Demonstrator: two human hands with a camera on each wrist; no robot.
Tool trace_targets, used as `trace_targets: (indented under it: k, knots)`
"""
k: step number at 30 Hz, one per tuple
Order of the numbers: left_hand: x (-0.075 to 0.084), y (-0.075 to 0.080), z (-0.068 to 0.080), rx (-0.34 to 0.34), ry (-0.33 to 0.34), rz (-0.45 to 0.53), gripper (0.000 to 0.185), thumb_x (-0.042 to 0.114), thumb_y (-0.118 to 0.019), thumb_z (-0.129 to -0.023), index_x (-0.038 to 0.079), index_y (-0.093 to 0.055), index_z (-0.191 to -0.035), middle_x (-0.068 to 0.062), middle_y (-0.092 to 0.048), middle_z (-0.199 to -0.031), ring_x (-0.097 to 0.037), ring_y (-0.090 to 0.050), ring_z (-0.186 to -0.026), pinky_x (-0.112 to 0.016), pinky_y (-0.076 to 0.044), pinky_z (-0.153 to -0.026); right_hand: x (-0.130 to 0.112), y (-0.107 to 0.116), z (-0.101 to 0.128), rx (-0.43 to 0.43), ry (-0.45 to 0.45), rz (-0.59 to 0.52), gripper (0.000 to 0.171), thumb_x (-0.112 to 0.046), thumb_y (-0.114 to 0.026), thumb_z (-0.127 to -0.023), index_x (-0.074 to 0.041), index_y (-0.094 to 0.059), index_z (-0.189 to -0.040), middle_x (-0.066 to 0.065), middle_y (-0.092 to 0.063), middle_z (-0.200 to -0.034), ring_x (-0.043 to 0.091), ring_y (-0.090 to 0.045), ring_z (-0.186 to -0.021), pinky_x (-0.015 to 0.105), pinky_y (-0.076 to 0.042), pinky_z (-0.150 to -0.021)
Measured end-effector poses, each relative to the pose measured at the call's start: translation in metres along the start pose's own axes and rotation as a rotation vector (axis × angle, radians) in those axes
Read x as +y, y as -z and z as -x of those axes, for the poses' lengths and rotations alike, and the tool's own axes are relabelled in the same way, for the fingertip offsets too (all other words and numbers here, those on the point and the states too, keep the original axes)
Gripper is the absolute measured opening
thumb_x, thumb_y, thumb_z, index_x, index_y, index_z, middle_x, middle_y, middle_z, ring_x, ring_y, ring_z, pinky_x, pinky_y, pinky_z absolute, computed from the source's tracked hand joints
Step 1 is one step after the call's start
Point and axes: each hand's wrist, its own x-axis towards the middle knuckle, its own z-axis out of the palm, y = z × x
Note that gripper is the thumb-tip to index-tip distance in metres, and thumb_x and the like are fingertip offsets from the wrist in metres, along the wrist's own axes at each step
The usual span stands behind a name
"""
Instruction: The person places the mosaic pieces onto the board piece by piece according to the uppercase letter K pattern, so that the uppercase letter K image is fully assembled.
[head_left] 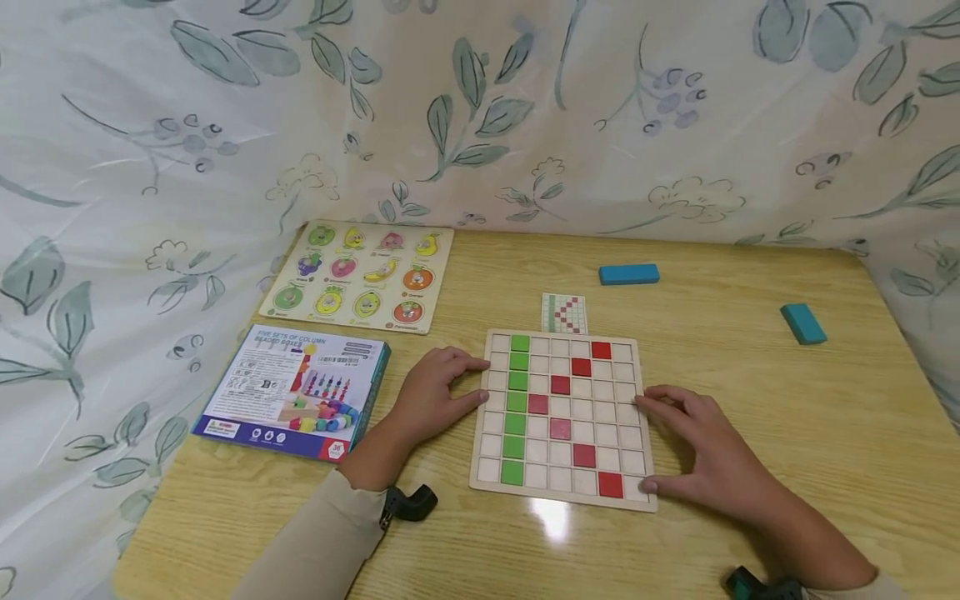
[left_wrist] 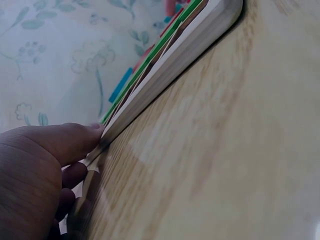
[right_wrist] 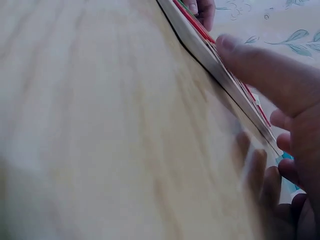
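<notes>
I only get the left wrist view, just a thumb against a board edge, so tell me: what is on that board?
Observer: The grid board has a green column of tiles and a red chevron of tiles.
Operator: Where is the other hand?
Observer: The right hand rests its fingers on the board's right edge; the left hand is at the left edge.
Operator: Anything beyond the board?
Observer: A small pattern card lies just behind it.

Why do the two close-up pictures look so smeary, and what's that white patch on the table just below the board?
Head view: sharp and evenly lit; the white patch is lamp glare on the shiny table below the grid board. Left wrist view: the left hand and board edge sit too close, so the wood grain blurs. Right wrist view: likewise soft, the right hand out of focus and the near table a smear.
</notes>
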Motion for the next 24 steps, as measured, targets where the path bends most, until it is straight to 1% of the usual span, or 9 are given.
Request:
trace_targets:
  k: [2,4,11,24]
  knots:
    - [0.0000,0.0002,0.0003,0.005,-0.001,0.002,0.040,0.032,-0.084,-0.094,0.019,-0.077,-0.132,0.000,-0.070,-0.122,-0.023,-0.061,-0.111,-0.047,-0.052,-0.095,0.0025,-0.0009,-0.0021,-0.006,-0.002,0.016,0.102,-0.060,-0.098,-0.069,-0.024,-0.057,-0.155,0.001,-0.049,-0.154,0.033,-0.041,-0.140,0.059,-0.035,-0.102]
    - [0.0002,0.0002,0.0002,0.013,-0.007,0.003,0.040,0.031,-0.084,-0.094,0.019,-0.077,-0.132,0.000,-0.070,-0.121,-0.023,-0.061,-0.111,-0.047,-0.052,-0.095,0.0038,-0.0012,-0.0031,-0.006,0.002,0.030,0.100,-0.061,-0.097,-0.070,-0.022,-0.059,-0.154,0.003,-0.051,-0.152,0.035,-0.042,-0.139,0.061,-0.036,-0.101]
    - [0.0015,-0.0001,0.0007,0.004,0.021,0.010,0.040,0.031,-0.084,-0.093,0.019,-0.077,-0.131,0.000,-0.070,-0.121,-0.022,-0.060,-0.109,-0.045,-0.052,-0.093,0.0039,-0.0010,-0.0028,0.003,0.019,0.035,0.098,-0.058,-0.098,-0.070,-0.019,-0.060,-0.153,0.005,-0.053,-0.151,0.036,-0.043,-0.137,0.060,-0.037,-0.100]
    - [0.0026,0.0004,0.0013,0.014,0.015,0.012,0.041,0.030,-0.084,-0.092,0.018,-0.077,-0.130,-0.001,-0.070,-0.122,-0.024,-0.062,-0.113,-0.047,-0.051,-0.096,0.0040,0.0001,-0.0031,0.007,0.026,0.029,0.096,-0.055,-0.098,-0.071,-0.020,-0.061,-0.152,0.004,-0.053,-0.151,0.034,-0.044,-0.135,0.057,-0.037,-0.099]
